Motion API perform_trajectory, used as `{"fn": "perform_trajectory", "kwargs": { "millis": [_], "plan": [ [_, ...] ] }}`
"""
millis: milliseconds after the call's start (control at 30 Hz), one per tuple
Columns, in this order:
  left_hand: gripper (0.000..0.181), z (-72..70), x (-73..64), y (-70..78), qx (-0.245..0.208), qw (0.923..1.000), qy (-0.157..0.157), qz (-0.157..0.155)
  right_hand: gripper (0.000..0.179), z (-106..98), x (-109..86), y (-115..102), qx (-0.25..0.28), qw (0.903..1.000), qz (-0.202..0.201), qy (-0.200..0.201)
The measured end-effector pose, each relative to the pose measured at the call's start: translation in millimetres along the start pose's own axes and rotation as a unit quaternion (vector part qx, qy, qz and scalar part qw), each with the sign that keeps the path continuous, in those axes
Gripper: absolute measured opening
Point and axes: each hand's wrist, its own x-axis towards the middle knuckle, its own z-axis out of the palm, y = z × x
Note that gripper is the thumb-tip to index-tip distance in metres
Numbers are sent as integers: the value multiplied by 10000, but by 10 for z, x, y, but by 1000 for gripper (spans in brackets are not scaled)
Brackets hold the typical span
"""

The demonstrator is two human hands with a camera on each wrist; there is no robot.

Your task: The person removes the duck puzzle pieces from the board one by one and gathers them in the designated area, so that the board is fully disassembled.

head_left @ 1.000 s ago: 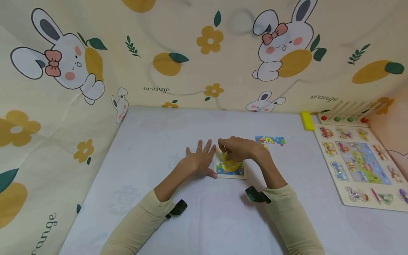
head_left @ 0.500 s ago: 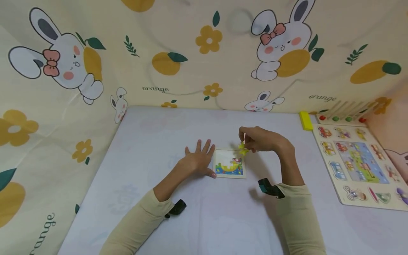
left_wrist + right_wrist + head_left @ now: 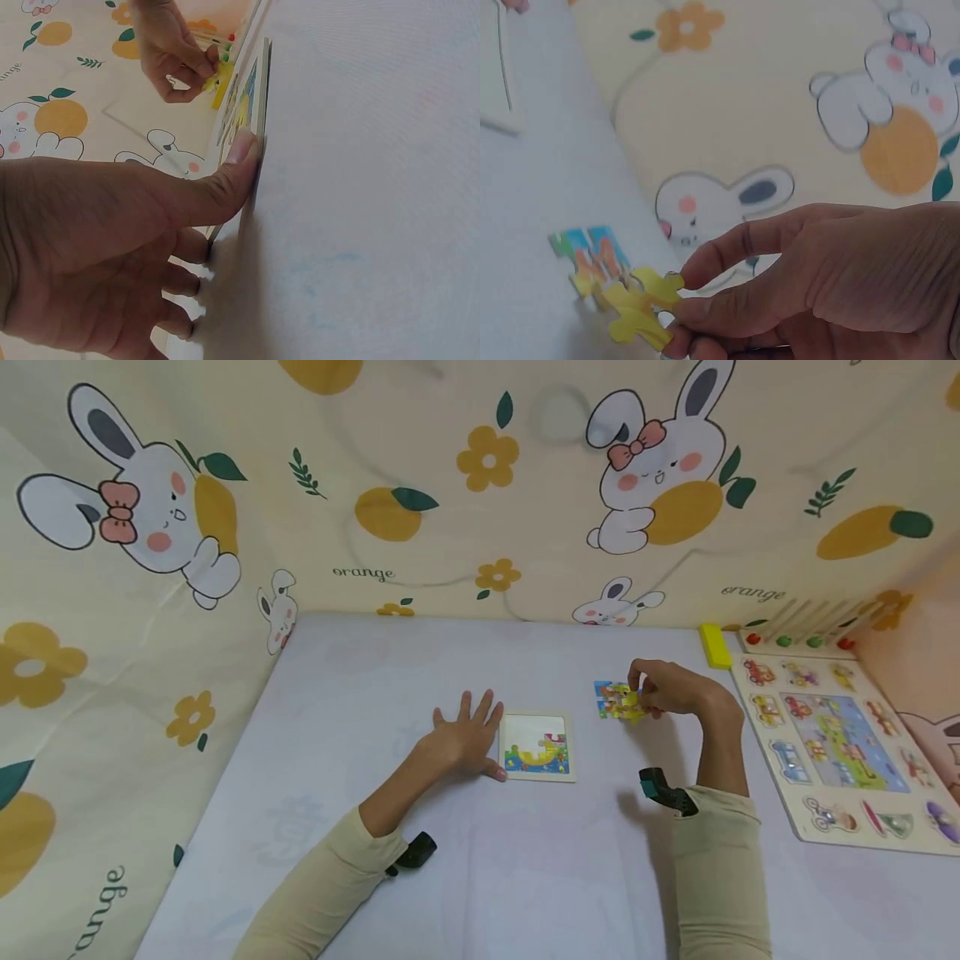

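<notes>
The left hand [image 3: 461, 747] lies with fingers spread on the white surface [image 3: 450, 877], its thumb touching the left edge of a partly filled puzzle tray [image 3: 572, 752]. To the tray's right, the right hand [image 3: 678, 689] pinches a yellow puzzle piece [image 3: 639, 304] beside loose pieces [image 3: 602, 688]. The backdrop [image 3: 420, 435] behind reads "orange" in script.

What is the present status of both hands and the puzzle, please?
Left hand spread, touching puzzle frame. Right hand pinching at least one yellow piece, near other pieces. Frame partly filled; no obstruction seen.
</notes>
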Motion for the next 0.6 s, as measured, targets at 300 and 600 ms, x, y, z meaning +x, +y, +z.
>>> {"fn": "perform_trajectory", "kwargs": {
  "millis": [300, 600],
  "plan": [
    [113, 17, 9, -25, -104, 9999, 34, -35, 21, 45, 110, 114, 32, 10000, 80, 23],
    [114, 24, 20, -10, -56, 10000, 37, 6, 22, 61, 128, 130, -143, 9991, 371, 135]
  ]
}}
